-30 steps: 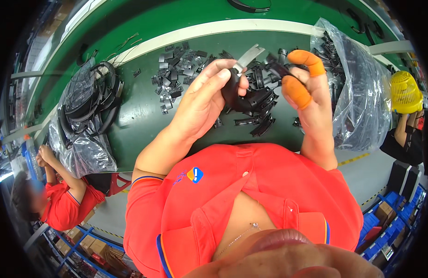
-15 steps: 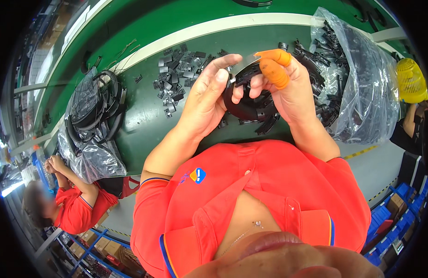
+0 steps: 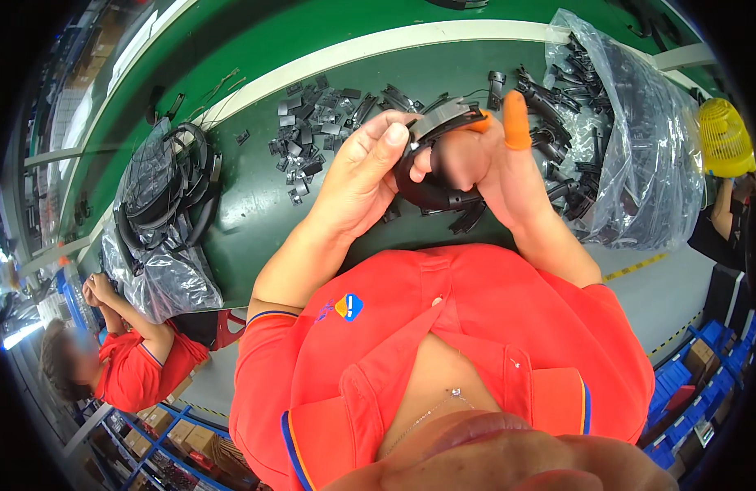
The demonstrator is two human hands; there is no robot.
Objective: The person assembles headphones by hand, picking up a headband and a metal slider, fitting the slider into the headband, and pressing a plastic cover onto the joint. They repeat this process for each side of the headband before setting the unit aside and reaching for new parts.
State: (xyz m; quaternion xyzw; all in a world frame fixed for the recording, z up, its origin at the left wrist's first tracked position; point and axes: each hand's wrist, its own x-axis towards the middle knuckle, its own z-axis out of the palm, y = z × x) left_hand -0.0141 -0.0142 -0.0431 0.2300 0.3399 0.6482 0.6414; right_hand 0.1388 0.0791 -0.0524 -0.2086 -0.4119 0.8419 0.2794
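Observation:
A curved black headband (image 3: 411,182), like one from headphones, is up in front of my chest above the table. My left hand (image 3: 357,176) grips its left side, thumb up near the strip's end. Along the band's far edge runs a shiny dark curved strip (image 3: 443,119). My right hand (image 3: 501,172) holds the other side, its inner fingers curled against the band and partly blurred. One finger in an orange finger cot (image 3: 516,123) sticks up away from the part; another orange-covered fingertip shows at the strip's right end.
Small black clips (image 3: 308,123) lie scattered beyond my left hand. Curved black parts (image 3: 550,106) are heaped at the right beside a large clear plastic bag (image 3: 648,164). Finished-looking headbands (image 3: 169,180) rest on plastic at the left. A co-worker in red (image 3: 141,368) sits at far left.
My right hand has turned and opened its orange-covered fingers from a pinch; one now points up. The shiny strip lies along the band's far edge. My left hand has barely moved.

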